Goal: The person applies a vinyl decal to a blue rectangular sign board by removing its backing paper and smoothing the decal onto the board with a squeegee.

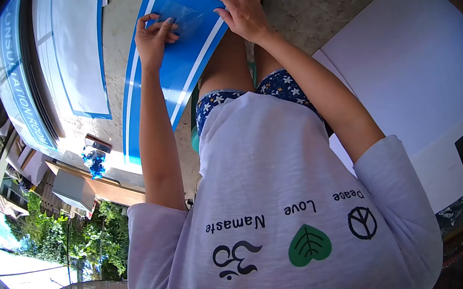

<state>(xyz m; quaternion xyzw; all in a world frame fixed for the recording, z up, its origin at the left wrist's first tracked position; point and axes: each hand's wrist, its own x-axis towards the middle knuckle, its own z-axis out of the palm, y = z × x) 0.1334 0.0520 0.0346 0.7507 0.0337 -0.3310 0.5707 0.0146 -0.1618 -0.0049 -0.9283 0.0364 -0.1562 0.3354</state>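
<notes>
A blue sign panel (pixel 177 79) with white border stripes lies in front of me, its surface glossy. On its upper part is a crinkled piece of clear plastic film (pixel 186 18). My left hand (pixel 154 38) is at the film's left side, with thumb and fingers drawn together on its edge. Over the panel's right border is my right hand (pixel 242 13), its fingers bent and the thumb apart from the forefinger. Nothing shows between those fingers.
To the left lie a white sheet with a blue edge (pixel 79 59) and curved blue signs lettered "ROOM" (pixel 23 95). A crumpled shiny blue piece (pixel 94 161) sits near a wooden board (pixel 110 188). Large white sheets (pixel 406 59) are at right.
</notes>
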